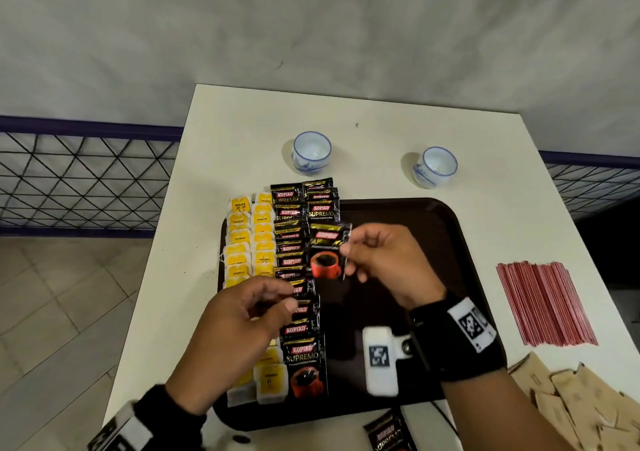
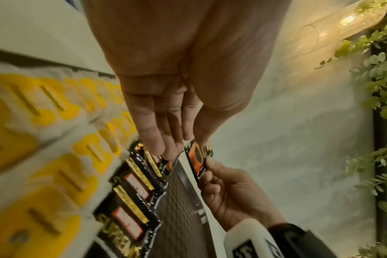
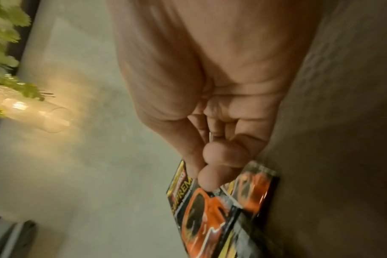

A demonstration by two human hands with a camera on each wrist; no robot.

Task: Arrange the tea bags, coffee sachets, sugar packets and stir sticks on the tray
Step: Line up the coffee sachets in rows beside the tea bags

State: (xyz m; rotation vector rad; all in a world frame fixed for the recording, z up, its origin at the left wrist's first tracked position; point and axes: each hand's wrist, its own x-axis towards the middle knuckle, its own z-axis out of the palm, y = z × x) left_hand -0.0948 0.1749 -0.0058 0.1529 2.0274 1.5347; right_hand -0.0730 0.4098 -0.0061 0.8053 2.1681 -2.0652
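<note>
A dark brown tray [image 1: 408,215] lies on the white table [image 1: 242,132]. Two columns of yellow tea bags [image 1: 249,243] fill its left side, with overlapping black coffee sachets [image 1: 294,263] beside them. My right hand [image 1: 346,253] pinches one coffee sachet [image 1: 327,251] by its edge above the tray, just right of the coffee column. My left hand [image 1: 287,300] hovers over the coffee column with relaxed fingers and holds nothing. In the left wrist view, the left hand [image 2: 179,144] reaches toward the held sachet [image 2: 197,160]. In the right wrist view, the right hand [image 3: 205,167] grips the sachet [image 3: 201,209].
Red stir sticks [image 1: 543,303] lie in a bundle on the table right of the tray. Brown sugar packets [image 1: 575,402] are heaped at the bottom right. One loose coffee sachet [image 1: 389,431] lies below the tray. Two small cups [image 1: 311,152] [image 1: 435,166] stand behind it.
</note>
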